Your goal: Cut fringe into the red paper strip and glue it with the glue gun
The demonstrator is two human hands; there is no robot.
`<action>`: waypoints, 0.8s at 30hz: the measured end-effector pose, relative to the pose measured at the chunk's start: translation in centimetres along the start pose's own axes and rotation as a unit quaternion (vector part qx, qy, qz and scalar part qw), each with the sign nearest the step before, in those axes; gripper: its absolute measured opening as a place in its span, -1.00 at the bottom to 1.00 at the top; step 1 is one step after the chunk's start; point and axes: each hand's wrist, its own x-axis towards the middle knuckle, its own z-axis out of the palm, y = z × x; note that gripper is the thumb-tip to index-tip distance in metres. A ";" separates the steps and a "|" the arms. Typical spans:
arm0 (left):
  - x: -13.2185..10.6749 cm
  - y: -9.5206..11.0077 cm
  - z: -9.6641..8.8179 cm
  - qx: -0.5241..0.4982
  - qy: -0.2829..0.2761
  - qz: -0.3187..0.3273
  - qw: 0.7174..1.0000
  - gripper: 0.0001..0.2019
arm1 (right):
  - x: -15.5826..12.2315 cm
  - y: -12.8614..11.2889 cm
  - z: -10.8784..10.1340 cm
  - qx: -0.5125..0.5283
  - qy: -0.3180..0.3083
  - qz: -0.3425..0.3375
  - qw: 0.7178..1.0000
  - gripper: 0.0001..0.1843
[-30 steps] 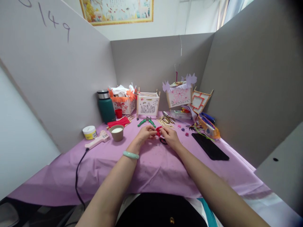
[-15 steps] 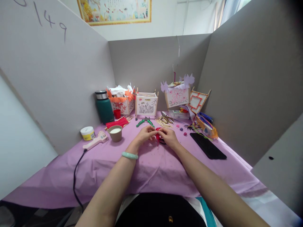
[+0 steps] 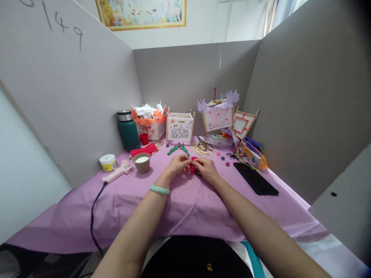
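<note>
A small crumpled red strip (image 3: 192, 168), paper or cloth, is pinched between my two hands above the middle of the table. My left hand (image 3: 178, 165), with a pale green bangle (image 3: 159, 189) on its wrist, is closed on its left side. From the other side, my right hand (image 3: 206, 168) grips it with thumb and fingers. A black loop (image 3: 198, 173), perhaps a scissors handle, lies beneath the right fingers, mostly hidden. Small scraps are scattered on the cloth just below the hands.
Green-handled pliers (image 3: 179, 149) lie beyond my hands. Leftward are a brown cup (image 3: 142, 163), a pink glue gun (image 3: 118, 171), a white-lidded jar (image 3: 108, 163), red material (image 3: 144, 150) and a green bottle (image 3: 128, 131). A black phone (image 3: 255, 178) lies right. Decorated lanterns (image 3: 180, 128) line the back.
The red strip's hanging end has shifted slightly to the left between my fingers. Both hands keep nearly the same place and stay closed on it.
</note>
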 end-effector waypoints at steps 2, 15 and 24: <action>0.0 0.0 0.0 0.000 0.006 -0.003 1.000 -0.78 | 0.0 0.0 0.0 -0.004 0.002 -0.005 1.000 -0.79; 0.0 0.2 0.3 -0.006 0.024 -0.023 0.999 -0.85 | -0.1 -0.1 0.1 -0.003 0.016 -0.011 1.000 -0.77; -0.1 0.4 0.3 0.011 -0.002 -0.015 1.000 -0.82 | -0.1 -0.1 0.2 0.036 0.015 0.003 0.999 -0.81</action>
